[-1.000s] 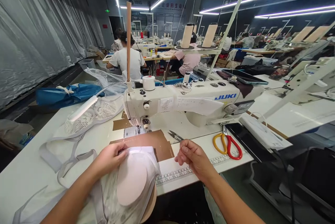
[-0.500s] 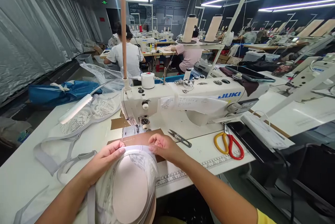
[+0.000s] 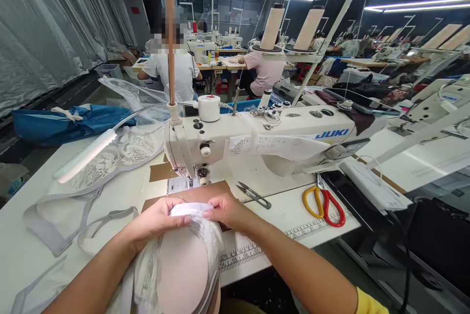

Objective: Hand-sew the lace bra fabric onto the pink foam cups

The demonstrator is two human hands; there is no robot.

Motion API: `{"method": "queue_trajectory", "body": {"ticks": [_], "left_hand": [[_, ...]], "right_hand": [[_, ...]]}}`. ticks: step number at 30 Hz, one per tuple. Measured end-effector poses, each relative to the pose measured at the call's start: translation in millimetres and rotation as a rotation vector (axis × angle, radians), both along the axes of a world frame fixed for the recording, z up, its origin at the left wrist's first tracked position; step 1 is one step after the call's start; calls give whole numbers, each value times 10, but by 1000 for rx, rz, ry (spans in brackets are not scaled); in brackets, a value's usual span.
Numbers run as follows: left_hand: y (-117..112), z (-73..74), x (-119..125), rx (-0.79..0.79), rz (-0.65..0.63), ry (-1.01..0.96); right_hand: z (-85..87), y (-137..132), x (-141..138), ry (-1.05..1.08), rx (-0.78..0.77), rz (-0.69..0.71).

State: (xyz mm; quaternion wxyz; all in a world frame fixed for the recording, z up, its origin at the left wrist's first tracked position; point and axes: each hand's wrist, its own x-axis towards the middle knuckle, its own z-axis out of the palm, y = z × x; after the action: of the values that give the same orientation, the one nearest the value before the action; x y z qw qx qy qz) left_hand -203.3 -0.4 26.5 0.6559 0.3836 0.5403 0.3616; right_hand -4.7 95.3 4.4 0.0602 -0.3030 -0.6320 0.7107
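A white lace bra (image 3: 183,270) with smooth pale cups hangs over the front table edge, its upper band pinched between both hands. My left hand (image 3: 159,218) is closed on the left part of that band, thumb on top. My right hand (image 3: 227,213) grips the band a short way to the right, thumb and fingertips pressed together. Just beyond the hands is the needle area of a white sewing machine (image 3: 194,138). A brown plate (image 3: 216,190) lies on the bed there, partly covered by the hands and fabric.
Thread snips (image 3: 254,194) and red-and-yellow scissors (image 3: 323,204) lie right of the hands, near a printed ruler scale (image 3: 253,250). More lace bras (image 3: 110,162) spread leftward under a lit lamp (image 3: 84,155). Co-workers sit at machines farther back, one in a white shirt (image 3: 171,74).
My hands have come closer together along the band, and the left thumb now lies farther across it. The camera view has shifted slightly.
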Motion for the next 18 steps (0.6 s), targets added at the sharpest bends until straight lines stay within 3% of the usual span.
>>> {"method": "queue_trajectory", "body": {"ticks": [4, 18], "left_hand": [[39, -70, 17, -55, -11, -64], [33, -47, 18, -122, -33, -127]], "right_hand": [[48, -2, -17, 6, -56, -23], [90, -27, -33, 32, -93, -78]]}}
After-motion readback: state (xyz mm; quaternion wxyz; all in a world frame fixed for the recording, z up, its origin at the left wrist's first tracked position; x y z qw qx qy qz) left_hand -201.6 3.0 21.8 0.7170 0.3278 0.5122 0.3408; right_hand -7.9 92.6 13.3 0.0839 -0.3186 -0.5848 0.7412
